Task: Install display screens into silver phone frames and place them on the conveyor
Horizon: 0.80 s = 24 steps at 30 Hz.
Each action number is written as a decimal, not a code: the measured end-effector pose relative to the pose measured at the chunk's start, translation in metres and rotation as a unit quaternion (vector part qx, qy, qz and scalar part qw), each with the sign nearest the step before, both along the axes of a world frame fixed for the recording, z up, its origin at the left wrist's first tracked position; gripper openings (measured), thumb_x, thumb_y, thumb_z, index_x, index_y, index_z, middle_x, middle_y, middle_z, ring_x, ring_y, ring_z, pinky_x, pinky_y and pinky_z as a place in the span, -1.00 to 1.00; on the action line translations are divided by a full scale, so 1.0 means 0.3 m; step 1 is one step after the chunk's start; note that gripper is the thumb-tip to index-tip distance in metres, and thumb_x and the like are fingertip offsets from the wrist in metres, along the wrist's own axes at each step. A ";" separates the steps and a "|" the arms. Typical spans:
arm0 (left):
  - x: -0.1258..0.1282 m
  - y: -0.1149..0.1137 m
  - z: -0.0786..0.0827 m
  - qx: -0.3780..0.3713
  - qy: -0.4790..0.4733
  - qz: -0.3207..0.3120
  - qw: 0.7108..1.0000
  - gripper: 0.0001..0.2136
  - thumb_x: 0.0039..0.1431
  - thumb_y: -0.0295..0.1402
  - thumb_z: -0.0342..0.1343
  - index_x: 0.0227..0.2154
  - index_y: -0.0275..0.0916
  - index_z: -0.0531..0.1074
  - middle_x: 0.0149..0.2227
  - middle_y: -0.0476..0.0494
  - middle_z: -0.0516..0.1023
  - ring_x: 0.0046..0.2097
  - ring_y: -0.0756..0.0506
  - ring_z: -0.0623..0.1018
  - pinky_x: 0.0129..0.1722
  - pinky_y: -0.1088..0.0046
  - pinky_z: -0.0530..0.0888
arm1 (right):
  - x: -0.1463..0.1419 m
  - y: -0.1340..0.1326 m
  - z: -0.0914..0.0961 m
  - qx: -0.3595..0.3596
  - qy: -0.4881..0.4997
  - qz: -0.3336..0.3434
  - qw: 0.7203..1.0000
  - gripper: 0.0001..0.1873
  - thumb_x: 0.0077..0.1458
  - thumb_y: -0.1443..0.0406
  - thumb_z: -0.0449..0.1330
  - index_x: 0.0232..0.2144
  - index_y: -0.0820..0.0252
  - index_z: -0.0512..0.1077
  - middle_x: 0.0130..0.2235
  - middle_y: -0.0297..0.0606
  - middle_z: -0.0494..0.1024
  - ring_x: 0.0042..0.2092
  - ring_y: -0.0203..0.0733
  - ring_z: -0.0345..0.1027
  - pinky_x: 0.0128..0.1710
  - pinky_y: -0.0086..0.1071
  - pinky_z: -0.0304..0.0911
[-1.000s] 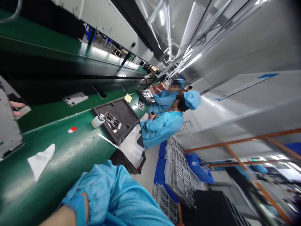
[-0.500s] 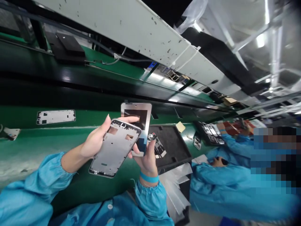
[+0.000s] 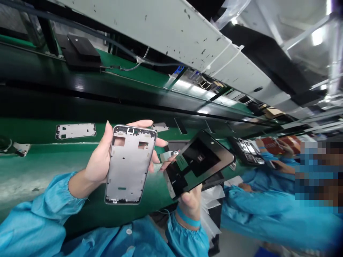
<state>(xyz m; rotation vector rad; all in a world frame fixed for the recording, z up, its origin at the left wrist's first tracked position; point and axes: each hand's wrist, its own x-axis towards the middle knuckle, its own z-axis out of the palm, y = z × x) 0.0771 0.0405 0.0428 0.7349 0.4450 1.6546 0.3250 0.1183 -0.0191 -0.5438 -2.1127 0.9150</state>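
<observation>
My left hand is closed around a grey phone frame, which I hold nearly upright with its cutouts at the top. My right hand grips a dark, glossy phone screen panel by its lower edge. The panel is tilted to the right and reflects its surroundings. Most of my right fingers are hidden behind it. The two parts are apart, side by side above the green bench.
Another phone frame lies at the left on the bench ledge. Behind the panel is a black tray, with clear plastic sheets below it. Co-workers in blue sleeves sit at the right, near a dark tray of phone parts.
My right hand has moved right and turned the panel, pulling it from behind the frame to its side. My left hand has brought the frame more upright.
</observation>
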 end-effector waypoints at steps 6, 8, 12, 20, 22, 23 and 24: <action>-0.021 0.128 -0.092 0.011 -0.008 0.150 0.989 -0.47 0.52 0.20 0.00 0.23 -0.08 0.44 0.01 -0.17 0.73 -0.11 -0.18 0.76 -0.11 0.20 0.76 | -0.017 0.027 0.058 0.081 -0.042 0.053 0.994 -0.33 0.37 -0.04 0.34 0.45 -0.19 0.42 0.26 -0.02 0.51 0.18 0.27 0.55 0.15 0.17 0.57; -0.037 0.160 -0.116 0.001 -0.004 0.178 0.984 -0.48 0.53 0.19 0.00 0.26 -0.07 0.41 0.03 -0.18 0.72 -0.05 -0.20 0.76 -0.06 0.16 0.76 | -0.021 0.035 0.057 0.086 -0.070 0.058 0.992 -0.32 0.39 -0.01 0.33 0.48 -0.19 0.39 0.25 -0.03 0.52 0.21 0.25 0.53 0.19 0.15 0.57; -0.061 0.176 -0.125 0.000 -0.002 0.197 0.980 -0.45 0.51 0.21 0.03 0.29 -0.06 0.40 0.04 -0.19 0.71 0.02 -0.25 0.76 0.01 0.08 0.76 | -0.007 0.039 0.052 0.080 -0.098 0.064 0.990 -0.34 0.41 0.01 0.32 0.48 -0.20 0.38 0.24 -0.04 0.53 0.21 0.21 0.54 0.19 0.12 0.58; -0.067 0.162 -0.106 -0.002 0.030 0.205 0.978 -0.43 0.44 0.23 0.13 0.26 -0.05 0.40 0.07 -0.21 0.68 0.06 -0.29 0.74 0.07 0.01 0.74 | 0.000 0.056 0.050 0.085 -0.132 0.059 0.986 -0.36 0.38 0.02 0.35 0.44 -0.15 0.45 0.22 -0.03 0.53 0.20 0.21 0.55 0.21 0.14 0.58; -0.069 0.161 -0.106 0.002 0.043 0.198 0.979 -0.42 0.40 0.23 0.18 0.24 -0.05 0.40 0.08 -0.22 0.67 0.07 -0.30 0.74 0.07 0.01 0.74 | -0.008 0.063 0.049 0.085 -0.143 0.065 0.984 -0.36 0.38 0.01 0.35 0.43 -0.14 0.46 0.23 -0.04 0.53 0.21 0.20 0.54 0.22 0.14 0.57; -0.071 0.160 -0.106 0.007 0.049 0.194 0.980 -0.41 0.38 0.23 0.20 0.24 -0.06 0.40 0.08 -0.22 0.67 0.07 -0.30 0.74 0.07 0.01 0.74 | -0.014 0.066 0.048 0.084 -0.145 0.068 0.984 -0.36 0.38 0.00 0.35 0.43 -0.13 0.46 0.24 -0.04 0.53 0.22 0.20 0.54 0.23 0.14 0.56; -0.074 0.159 -0.106 0.013 0.055 0.189 0.980 -0.40 0.36 0.23 0.24 0.23 -0.07 0.39 0.08 -0.23 0.66 0.06 -0.30 0.74 0.07 0.00 0.74 | -0.021 0.067 0.046 0.083 -0.142 0.072 0.984 -0.36 0.38 -0.01 0.35 0.43 -0.13 0.46 0.24 -0.03 0.53 0.22 0.20 0.54 0.23 0.14 0.56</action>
